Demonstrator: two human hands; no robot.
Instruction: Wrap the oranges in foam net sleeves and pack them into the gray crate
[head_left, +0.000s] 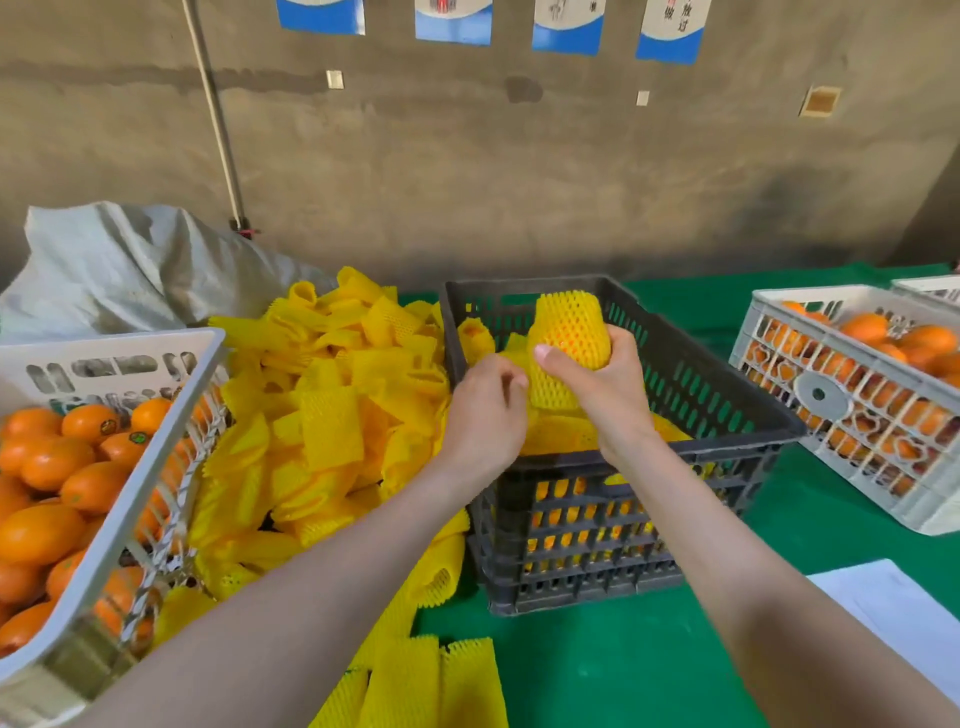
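Observation:
My right hand (602, 387) grips an orange inside a yellow foam net sleeve (569, 332), held above the open top of the gray crate (727, 410). My left hand (483, 410) pinches the lower end of that same sleeve. Wrapped oranges (561, 431) lie inside the crate below both hands. A heap of loose yellow foam sleeves (332, 410) lies on the green table left of the crate. At the far left a white crate (119, 499) holds bare oranges (57, 467).
Another white crate (852, 415) of oranges stands at the right on the green table (597, 670). A grey sack (130, 265) rests behind the sleeve heap. White paper (904, 613) lies at the right front. A concrete wall rises behind.

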